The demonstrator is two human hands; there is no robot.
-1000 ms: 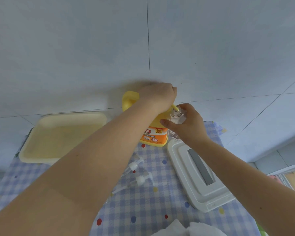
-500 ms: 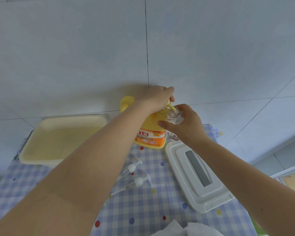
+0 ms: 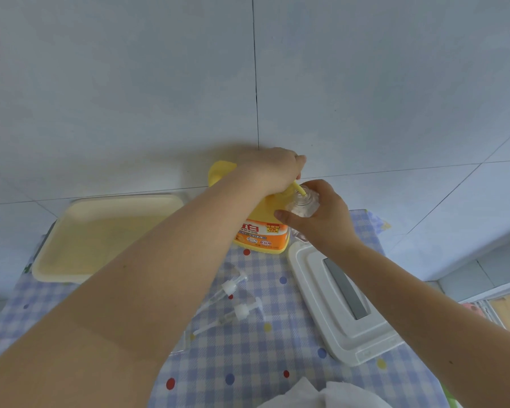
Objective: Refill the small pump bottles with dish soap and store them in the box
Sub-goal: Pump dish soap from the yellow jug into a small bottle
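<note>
Covering the bench: a checked blue-and-white cloth (image 3: 256,360) with coloured dots lies over the bench, up against a pale tiled wall (image 3: 159,83)
Cream tray (image 3: 95,231): at the far left of the cloth, beside the wall; its inside shows nothing
White box (image 3: 345,304): at the right, with its lid on and a grey strip along the top; near the right forearm
Dish soap jug (image 3: 261,228): yellow with an orange label; it stands upright between tray and box, close to the wall
Left hand (image 3: 273,169): curled closed on top of the jug's pump; the yellow spout comes out from under it
Right hand (image 3: 321,216): gripping a small clear bottle (image 3: 302,203); the bottle is held off the bench with its open mouth at the spout tip
Pump heads (image 3: 233,298): two white ones with clear tubes lie on the cloth in front of the jug, near each other
White tissue (image 3: 321,396): at the near edge
</note>
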